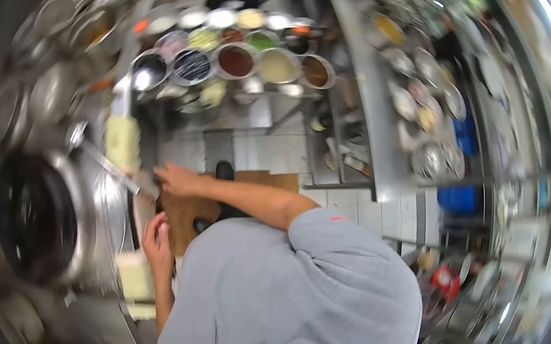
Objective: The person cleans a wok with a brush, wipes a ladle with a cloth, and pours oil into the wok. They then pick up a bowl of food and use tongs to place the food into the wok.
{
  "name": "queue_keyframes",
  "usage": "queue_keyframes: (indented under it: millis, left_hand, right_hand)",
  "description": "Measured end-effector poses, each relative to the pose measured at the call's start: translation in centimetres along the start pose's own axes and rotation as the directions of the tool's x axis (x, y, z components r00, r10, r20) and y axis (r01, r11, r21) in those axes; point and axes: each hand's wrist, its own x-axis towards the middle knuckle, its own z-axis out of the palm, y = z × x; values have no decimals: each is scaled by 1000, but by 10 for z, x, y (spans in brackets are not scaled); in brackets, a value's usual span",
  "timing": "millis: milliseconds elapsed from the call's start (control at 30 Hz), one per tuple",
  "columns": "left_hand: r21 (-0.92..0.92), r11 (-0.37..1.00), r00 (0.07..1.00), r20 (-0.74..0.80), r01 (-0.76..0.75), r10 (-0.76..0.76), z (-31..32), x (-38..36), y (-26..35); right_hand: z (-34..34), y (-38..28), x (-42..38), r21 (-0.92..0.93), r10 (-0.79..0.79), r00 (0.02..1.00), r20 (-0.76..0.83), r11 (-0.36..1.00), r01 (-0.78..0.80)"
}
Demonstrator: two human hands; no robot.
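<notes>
Steel kitchen line, motion-blurred. Dark wok [37, 216] sits far left. My left hand [157, 236] hovers beside it, fingers loosely curled, empty. My right hand [176, 179] grips the ladle handle [114, 169] — reach kept long — condiment bowls [256, 62] beyond.

Two hands in view: left hand [159, 234] and right hand [176, 178]. One large dark wok [35, 216]; one ladle handle [114, 170]. Three large sauce bowls [276, 66] in a row; smaller bowls behind too blurred to count.
</notes>
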Motion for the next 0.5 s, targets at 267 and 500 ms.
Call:
queue_keyframes:
  millis: [267,500]
  left_hand:
    - [93,941,865,432,-326,257,61,54,36]
    - [-113,936,669,671,-333,319,270,54,124]
  right_hand:
    - [-82,137,-283,66,633,658,-407,739,-670]
    - [-180,191,-508,468,554,-103,-826,573,-673]
